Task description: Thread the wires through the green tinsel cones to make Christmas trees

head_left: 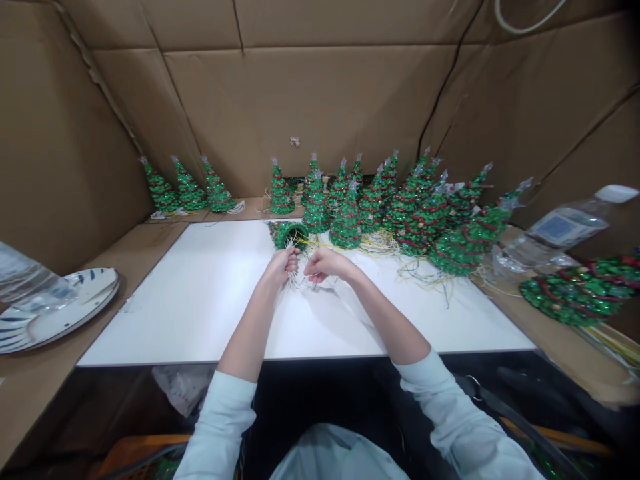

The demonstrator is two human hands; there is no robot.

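Observation:
My left hand (281, 265) grips a bundle of thin white wires (296, 270) at the white board's far part. My right hand (325, 264) sits just to its right, with curled fingertips pinching at the same wires. The wires run up to a green tinsel Christmas tree ornament (290, 235) lying on its side, its hollow open base facing me. Several similar trees with red garlands stand just beyond, such as one (346, 220) close to my right hand, with yellow and white wires (380, 244) trailing from them.
A white board (160, 320) lies on a cardboard-covered bench inside cardboard walls (325, 100). A patterned plate (95, 287) and a plastic bottle (25, 283) are at left. Another bottle (565, 227) and a tree on its side (580, 290) are at right.

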